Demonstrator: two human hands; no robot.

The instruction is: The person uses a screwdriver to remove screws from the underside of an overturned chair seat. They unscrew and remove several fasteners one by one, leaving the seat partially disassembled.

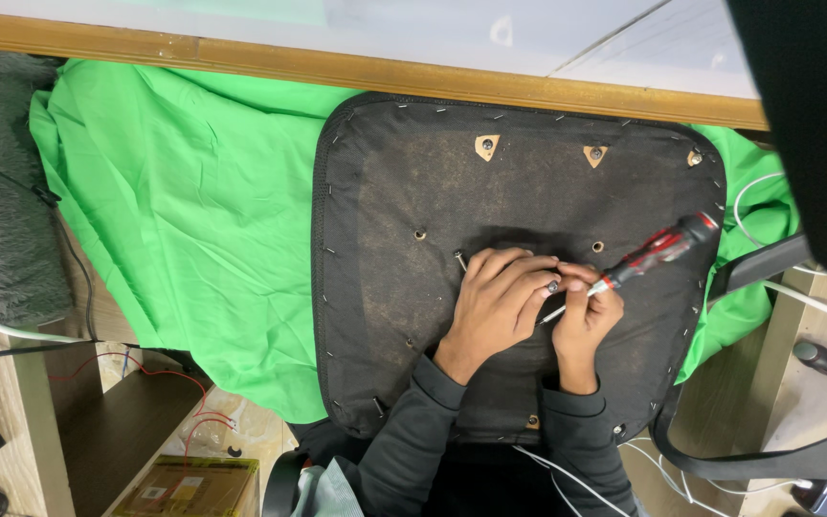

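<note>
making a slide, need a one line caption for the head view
Left hand rests on an upturned black seat base over green cloth; right hand grips a red-and-black screwdriver.

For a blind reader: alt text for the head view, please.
Two hands work on the black underside of a chair seat: the right hand holds a red-and-black screwdriver, the left hand lies flat beside its tip. Green cloth lies beneath.

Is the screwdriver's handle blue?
No. The screwdriver in the right hand has a red and black handle, held over the black underside of the chair seat.
</note>
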